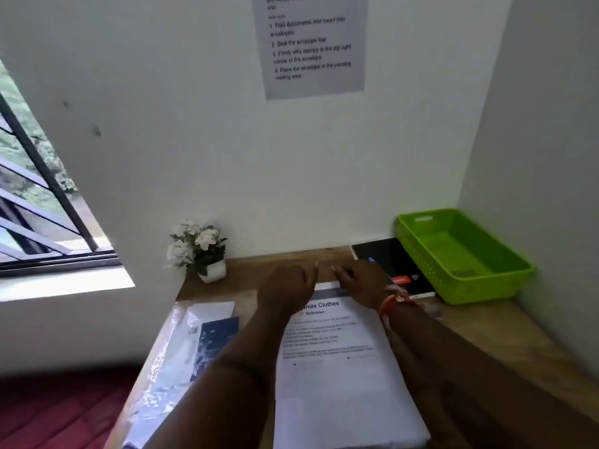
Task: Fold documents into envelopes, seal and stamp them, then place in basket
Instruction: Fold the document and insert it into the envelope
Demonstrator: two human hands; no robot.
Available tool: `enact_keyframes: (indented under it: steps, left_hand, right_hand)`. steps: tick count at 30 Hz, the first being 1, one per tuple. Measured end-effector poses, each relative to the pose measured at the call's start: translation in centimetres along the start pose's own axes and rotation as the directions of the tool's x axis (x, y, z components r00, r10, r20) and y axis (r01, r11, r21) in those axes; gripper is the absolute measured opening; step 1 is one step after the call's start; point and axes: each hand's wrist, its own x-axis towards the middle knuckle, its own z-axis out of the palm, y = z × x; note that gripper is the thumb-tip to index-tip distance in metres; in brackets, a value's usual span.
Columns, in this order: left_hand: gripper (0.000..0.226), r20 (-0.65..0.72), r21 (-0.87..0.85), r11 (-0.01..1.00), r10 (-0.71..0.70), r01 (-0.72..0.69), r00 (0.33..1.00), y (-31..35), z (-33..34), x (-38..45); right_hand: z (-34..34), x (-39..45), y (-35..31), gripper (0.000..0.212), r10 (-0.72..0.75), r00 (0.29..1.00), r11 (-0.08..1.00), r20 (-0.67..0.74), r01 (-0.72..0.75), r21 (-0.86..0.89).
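Both forearms reach over the document stack (340, 367); left hand (288, 286) and right hand (359, 280) rest at its far edge, grip unclear. Folding seems not begun; next, lift one sheet. Green basket (421, 251) waits far right.

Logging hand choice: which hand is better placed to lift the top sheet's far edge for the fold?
Probably right. The right hand lies at the far edge of the document stack, fingers extended. The left hand hovers over its far left corner, fingers blurred.
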Motion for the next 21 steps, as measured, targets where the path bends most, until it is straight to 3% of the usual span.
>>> enact_keyframes:
  steps: [3,6,8,11,14,17,21]
  left_hand:
    - [0.065,-0.021,-0.093,0.996,-0.013,0.011,1.0,-0.1,1.1,-1.7]
    - [0.058,-0.023,-0.11,0.993,-0.035,0.033,0.999,0.2,1.7,-3.8]
    - [0.053,-0.022,-0.135,0.989,-0.062,0.058,0.998,0.3,1.7,-5.5]
    - [0.047,0.044,-0.17,0.979,-0.105,0.111,0.993,0.8,1.2,-7.1]
    - [0.045,0.11,-0.173,0.975,-0.122,0.14,0.986,0.9,0.9,-7.4]
    - [0.042,0.153,-0.183,0.971,-0.126,0.153,0.98,0.6,0.8,-7.7]
    - [0.043,0.159,-0.183,0.973,-0.114,0.143,0.981,0.4,0.0,-8.0]
  right_hand:
    - [2.0,-1.5,0.7,0.025,-0.021,0.992,0.995,-0.127,0.008,-0.099]
    - [2.8,-2.8,0.3,0.053,0.037,0.996,0.97,-0.083,-0.056,-0.236]
    - [2.4,-3.4,0.0,0.053,0.092,0.995,0.957,-0.035,-0.098,-0.274]
    - [1.2,-3.5,-0.2,0.042,0.135,0.991,0.955,0.0,-0.13,-0.265]
    - [-0.3,-3.6,-0.6,0.016,0.129,0.99,0.978,-0.051,-0.135,-0.157]
    - [-0.7,-3.7,-0.4,0.022,0.131,0.983,0.99,-0.126,-0.136,-0.033]
    - [-0.8,-4.9,-0.6,0.012,0.074,0.979,0.995,-0.192,-0.086,-0.056]
